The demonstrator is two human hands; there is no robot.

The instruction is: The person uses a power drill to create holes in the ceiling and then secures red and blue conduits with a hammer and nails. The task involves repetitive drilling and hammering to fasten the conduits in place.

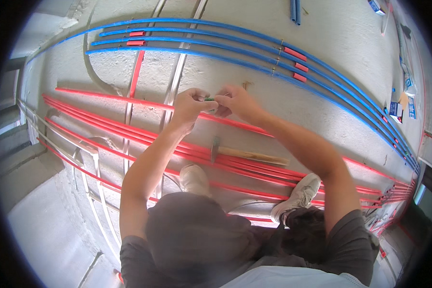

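Note:
My left hand (191, 106) and my right hand (235, 102) meet over the floor, just above a single red pipe (153, 104). Pinched between the fingertips of both is a small green piece (209, 99), mostly covered by fingers, so its kind cannot be made out. Below my hands a hammer (247, 154) with a wooden handle and a grey metal head lies across a bundle of red pipes (105, 127). Both forearms reach up from the lower edge, and my shoes stand on either side of the hammer.
Long blue pipes (216, 34) with short red sleeves (299, 67) run across the far floor. Metal conduits (178, 67) cross beneath the pipes. Small blue-and-white boxes (396, 109) sit at the right. White pipes (97, 187) bend along the left.

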